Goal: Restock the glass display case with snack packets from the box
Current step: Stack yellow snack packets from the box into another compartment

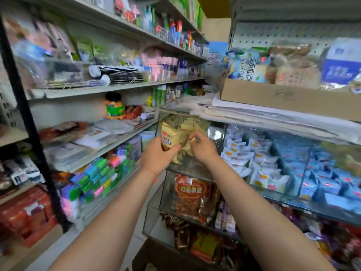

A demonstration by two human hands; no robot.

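Observation:
Both my hands are at the upper left compartment of the glass display case [162, 122]. My left hand [159, 153] grips a yellow snack packet [171, 133] with a red logo, holding it upright at the compartment's opening. Beside it, my right hand [202, 146] pinches more yellow packets [187, 147] bunched just to the right. Further yellow packets [191, 122] stand behind them inside the case. At the bottom edge, a corner of a cardboard box [148, 259] shows below the case.
The compartment below holds orange-red packets [192, 194]. White packets [252, 163] and blue packets [320, 178] fill the compartments to the right. A cardboard tray [283, 98] of goods sits on papers atop the case. Stocked shelves [101, 89] line the left, with a black upright post [25, 106].

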